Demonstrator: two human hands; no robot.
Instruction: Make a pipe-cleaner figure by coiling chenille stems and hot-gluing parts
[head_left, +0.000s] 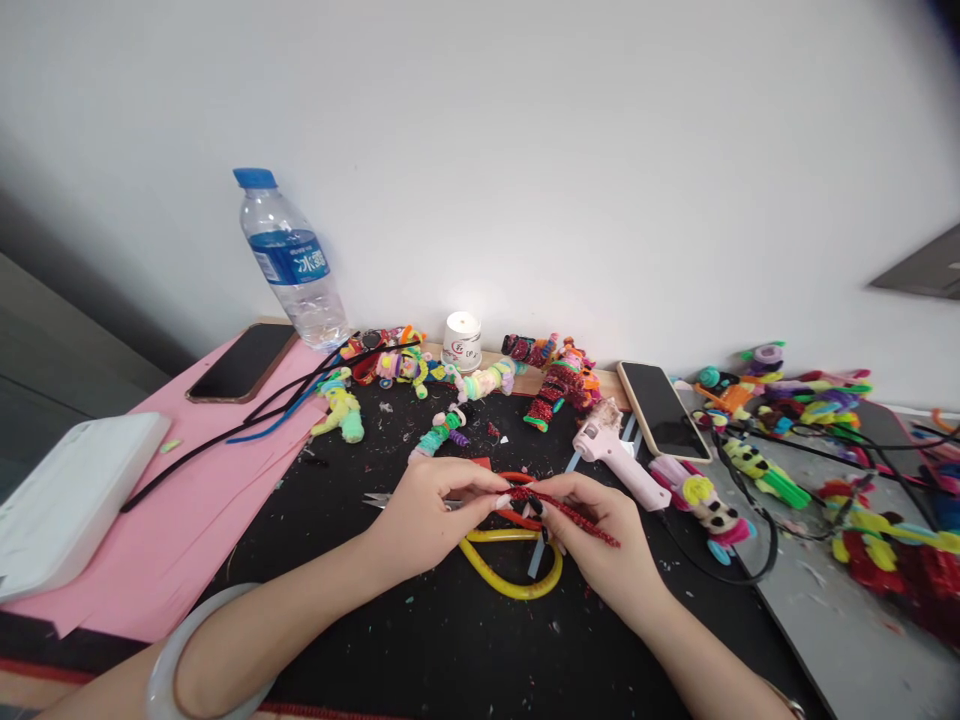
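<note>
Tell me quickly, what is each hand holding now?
Left hand: closed, pinching the red glittery pipe cleaner.
Right hand: closed on the same pipe cleaner.

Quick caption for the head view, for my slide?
Left hand and right hand pinch a red pipe cleaner above a black mat, pink glue gun nearby.

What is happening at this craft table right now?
A person is working a red glittery pipe cleaner between both hands over a black mat: the left hand and right hand pinch it at their fingertips. A yellow pipe cleaner loop lies on the mat under the hands. A pink glue gun rests just right of them, and small pipe-cleaner figures line the back edge.
</note>
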